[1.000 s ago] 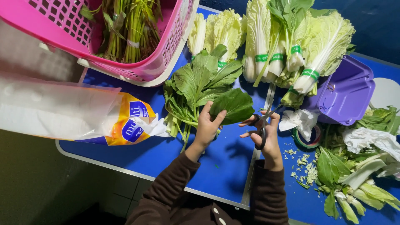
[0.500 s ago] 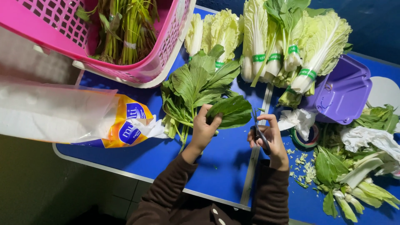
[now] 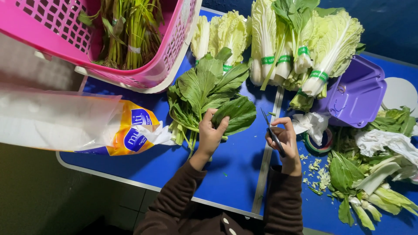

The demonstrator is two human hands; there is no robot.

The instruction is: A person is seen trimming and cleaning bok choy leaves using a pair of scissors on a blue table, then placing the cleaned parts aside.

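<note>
Scissors [image 3: 272, 135] in right hand [image 3: 285, 141]; left hand [image 3: 211, 132] grips leafy greens [image 3: 209, 93].

A single camera, worn on the person's head, looks almost straight down onto a blue table [image 3: 235, 174], whose near edge runs aslant across the lower frame. The view sits close: the sleeves enter from the bottom centre, and the left hand [image 3: 212, 132] and right hand [image 3: 285, 139] lie near mid-frame. The pink basket [image 3: 143, 76] is cut off at the top left, and the cabbages [image 3: 313, 52] reach the top edge. Beyond the far table edge the dark background is probably a wall. With only one view, there is no overlap between views.
</note>
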